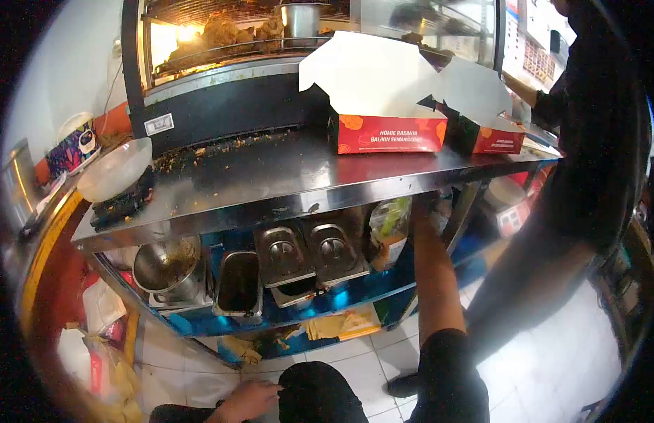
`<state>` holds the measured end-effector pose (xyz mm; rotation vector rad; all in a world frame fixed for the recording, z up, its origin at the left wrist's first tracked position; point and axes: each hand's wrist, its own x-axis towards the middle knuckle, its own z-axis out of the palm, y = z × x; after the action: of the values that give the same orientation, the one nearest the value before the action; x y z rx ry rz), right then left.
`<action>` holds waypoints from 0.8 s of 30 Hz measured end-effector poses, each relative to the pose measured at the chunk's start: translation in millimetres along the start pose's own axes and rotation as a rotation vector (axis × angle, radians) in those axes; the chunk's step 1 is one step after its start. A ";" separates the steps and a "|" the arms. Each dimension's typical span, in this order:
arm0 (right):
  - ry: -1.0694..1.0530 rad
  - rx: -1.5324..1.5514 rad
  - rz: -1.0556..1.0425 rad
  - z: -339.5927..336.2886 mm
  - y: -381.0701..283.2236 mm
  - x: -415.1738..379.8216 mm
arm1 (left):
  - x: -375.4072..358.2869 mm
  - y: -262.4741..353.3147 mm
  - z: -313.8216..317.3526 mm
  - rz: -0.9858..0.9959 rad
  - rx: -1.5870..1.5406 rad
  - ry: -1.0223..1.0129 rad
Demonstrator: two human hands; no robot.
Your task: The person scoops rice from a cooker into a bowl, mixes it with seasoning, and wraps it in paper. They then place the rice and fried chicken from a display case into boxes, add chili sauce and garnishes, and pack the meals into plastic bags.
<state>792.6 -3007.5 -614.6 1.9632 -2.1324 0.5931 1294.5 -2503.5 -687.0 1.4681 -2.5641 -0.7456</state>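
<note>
My left hand (pixel 251 400) rests against my dark-clothed knee (pixel 316 391), open and holding nothing visible. My right arm stretches forward under the steel counter (pixel 270 176), and my right hand (pixel 427 204) is in shadow at the shelf, its fingers hidden. Just left of it stands a clear plastic container (pixel 389 233) with something green inside. Further left on the blue shelf (pixel 277 314) are two lidded steel pans (pixel 285 257), an uncovered dark pan (pixel 238 283) and a steel pot (pixel 168 271).
Two red-and-white boxes (pixel 390 134) with raised flaps stand on the counter. A translucent bowl (pixel 115 170) sits at its left end. Behind is a lit display case (pixel 228 70) with food. At the right stands a person in dark clothes (pixel 595 141); packages (pixel 101 359) lie lower left.
</note>
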 end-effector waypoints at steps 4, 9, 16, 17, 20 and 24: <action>0.003 0.053 0.011 5.9 -0.1 -0.8 | -4.6 -6.5 5.1 0.007 -0.034 0.008; 0.025 0.116 0.000 6.2 -6.0 2.0 | -5.0 -3.3 8.6 -0.051 0.007 -0.022; 0.096 0.272 -0.029 17.2 -4.6 5.0 | -9.8 -3.3 13.2 0.002 -0.017 0.019; 0.122 0.344 -0.038 17.7 -4.4 3.4 | -9.6 -0.7 12.1 0.001 -0.023 0.015; 0.185 0.724 -0.073 24.9 1.7 6.0 | -7.0 0.0 9.8 -0.035 0.056 -0.011; 0.098 1.546 -0.055 37.7 19.1 10.6 | -4.7 -4.1 15.3 -0.006 0.024 0.039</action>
<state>777.6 -3031.6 -647.7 2.2633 -1.4656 2.7847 1295.4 -2495.7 -701.5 1.4823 -2.5500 -0.6830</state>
